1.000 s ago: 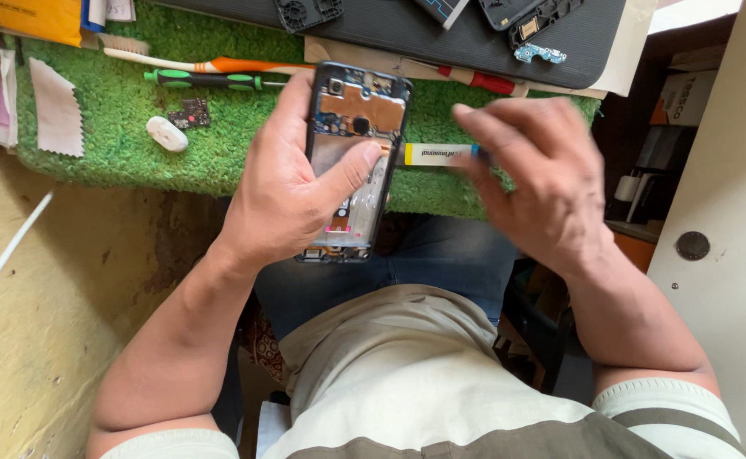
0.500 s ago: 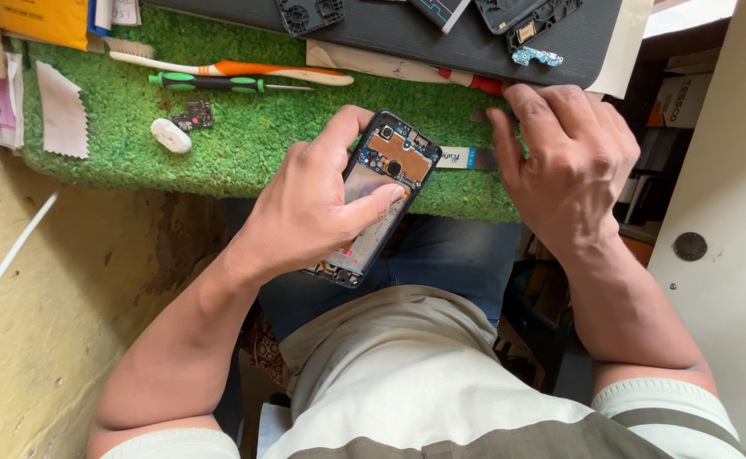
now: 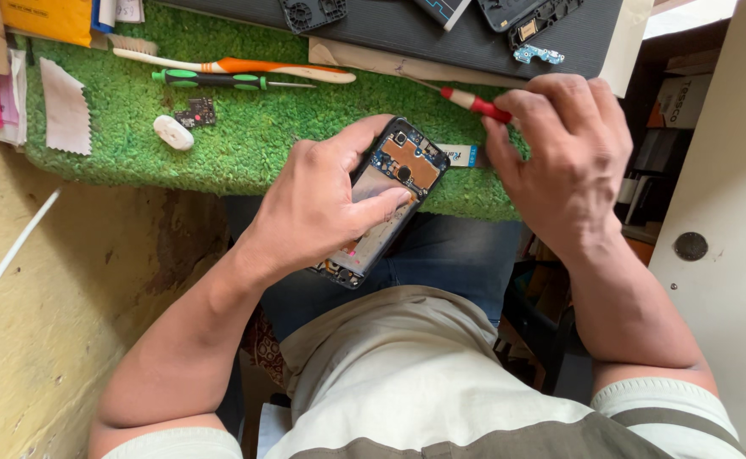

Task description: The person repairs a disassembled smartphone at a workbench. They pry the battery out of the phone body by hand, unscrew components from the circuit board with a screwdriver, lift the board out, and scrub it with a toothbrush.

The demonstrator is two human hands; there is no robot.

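The left hand (image 3: pixel 322 204) wraps its fingers (image 3: pixel 371 136) around the opened phone (image 3: pixel 386 200), thumb pressed across its exposed inside, steadying it above the lap at the green mat's (image 3: pixel 245 127) edge. The right hand (image 3: pixel 564 161) pinches a red-handled screwdriver (image 3: pixel 473 104) (tip lifted clear), ready beside the phone.

We see the left hand (image 3: pixel 322 204) gripping an opened phone (image 3: pixel 390 191) with its back cover off, tilted over the edge of the table (image 3: pixel 245 144), which is covered in green turf. The right hand (image 3: pixel 564 161) pinches a red-handled screwdriver (image 3: pixel 475 104). Farther left on the turf lie a toothbrush (image 3: pixel 237 66), a green screwdriver (image 3: pixel 220 81) and a small white piece (image 3: pixel 173 133).
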